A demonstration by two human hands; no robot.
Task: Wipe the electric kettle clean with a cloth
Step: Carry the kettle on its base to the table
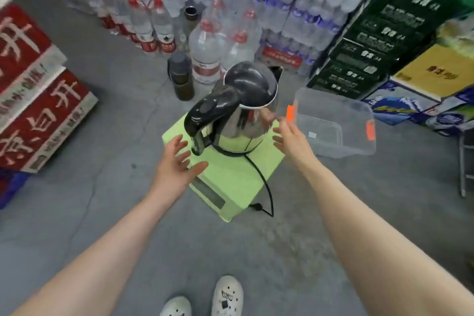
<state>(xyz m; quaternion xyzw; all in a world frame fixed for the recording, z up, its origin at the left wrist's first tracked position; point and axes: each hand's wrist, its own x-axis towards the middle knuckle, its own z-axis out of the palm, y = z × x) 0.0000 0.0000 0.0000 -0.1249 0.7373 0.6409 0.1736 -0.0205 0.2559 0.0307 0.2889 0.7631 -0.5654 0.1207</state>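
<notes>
A steel electric kettle [241, 120] with a black lid and black handle stands on its base on a light green stool [230, 182]. Its black cord [264, 187] trails off the stool's right side to the floor. My left hand [177, 161] hovers open just left of the handle, fingers spread, holding nothing. My right hand [289, 136] is open beside the kettle's right side, fingers straight, close to the steel wall. No cloth shows in view.
A clear plastic box [333, 123] with orange clips lies on the floor right of the stool. A dark flask [180, 75] and large water bottles [207, 51] stand behind. Red cartons [38, 100] are stacked left, dark crates [359, 59] right. My white shoes [225, 297] are below.
</notes>
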